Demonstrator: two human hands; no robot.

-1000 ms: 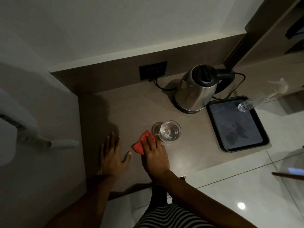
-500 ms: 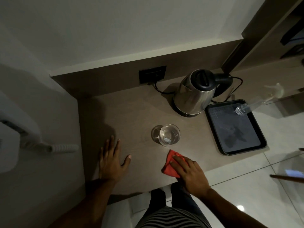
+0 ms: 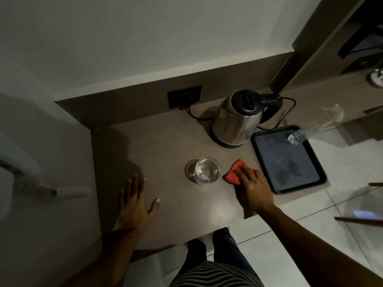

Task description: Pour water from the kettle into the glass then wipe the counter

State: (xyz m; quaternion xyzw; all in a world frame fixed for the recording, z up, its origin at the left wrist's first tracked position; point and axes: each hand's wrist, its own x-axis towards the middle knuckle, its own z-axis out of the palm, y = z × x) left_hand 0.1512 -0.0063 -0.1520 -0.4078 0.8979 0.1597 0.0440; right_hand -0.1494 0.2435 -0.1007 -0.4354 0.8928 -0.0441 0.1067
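Observation:
A steel kettle (image 3: pixel 236 119) with a black lid stands on its base at the back of the brown counter (image 3: pixel 165 141). A clear glass (image 3: pixel 207 171) holding water stands mid-counter. My right hand (image 3: pixel 253 188) presses a red cloth (image 3: pixel 233 177) flat on the counter, just right of the glass and left of the tray. My left hand (image 3: pixel 134 206) lies flat on the counter at the front left, fingers spread, holding nothing.
A black tray (image 3: pixel 267 146) sits at the counter's right end with a clear bottle (image 3: pixel 296 137) on its far corner. The kettle's cord runs to a black wall socket (image 3: pixel 184 98). White floor tiles lie to the right and below the counter's front edge.
My right hand has slid the red cloth from left of the glass, along the front edge, then up to the glass's right side. My left hand has stayed put.

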